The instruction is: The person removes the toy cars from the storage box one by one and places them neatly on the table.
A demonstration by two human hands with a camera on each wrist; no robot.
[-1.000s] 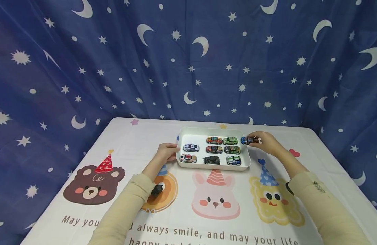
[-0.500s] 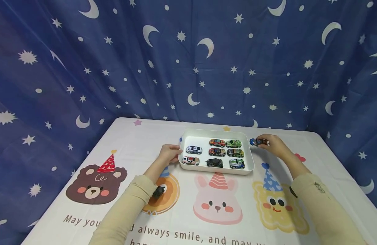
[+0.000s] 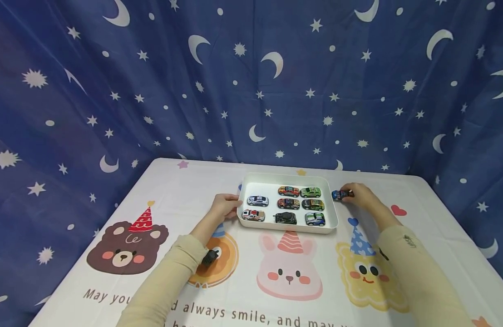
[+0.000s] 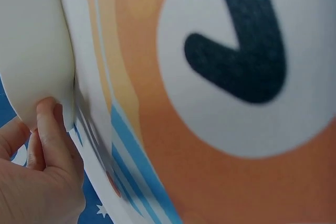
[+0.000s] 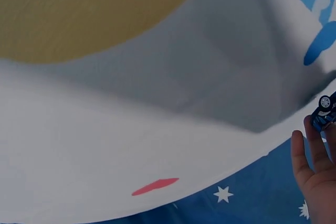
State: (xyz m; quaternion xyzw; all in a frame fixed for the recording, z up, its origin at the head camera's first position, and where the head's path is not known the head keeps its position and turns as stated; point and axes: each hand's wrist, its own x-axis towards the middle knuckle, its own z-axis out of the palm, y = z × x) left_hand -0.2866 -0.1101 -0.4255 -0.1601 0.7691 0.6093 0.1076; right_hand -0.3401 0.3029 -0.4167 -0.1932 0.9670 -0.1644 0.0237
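A white tray point(image 3: 268, 225) with toy cars in it stands near the back middle of the table. My left hand point(image 3: 224, 206) grips its left end, with fingertips against the outer wall point(image 4: 31, 51) in the left wrist view. Just beyond the tray's right end, my right hand point(image 3: 359, 196) pinches a blue toy car point(image 3: 339, 195) low by the tablecloth. That blue toy car point(image 5: 324, 114) shows only partly at the edge of the right wrist view, at the fingertips of the right hand point(image 5: 317, 166).
Inside the tray are a white car point(image 3: 257, 200), a green car point(image 3: 310, 192), a black tank-like toy point(image 3: 285, 218) and several other cars. The white tablecloth point(image 3: 186, 181) has cartoon prints. A blue curtain point(image 3: 251, 81) with stars and moons hangs behind the table.
The right hand has carried the blue toy car from over the tray's right rim out to the right and down to the tablecloth. The left hand has stayed at the tray's left end.
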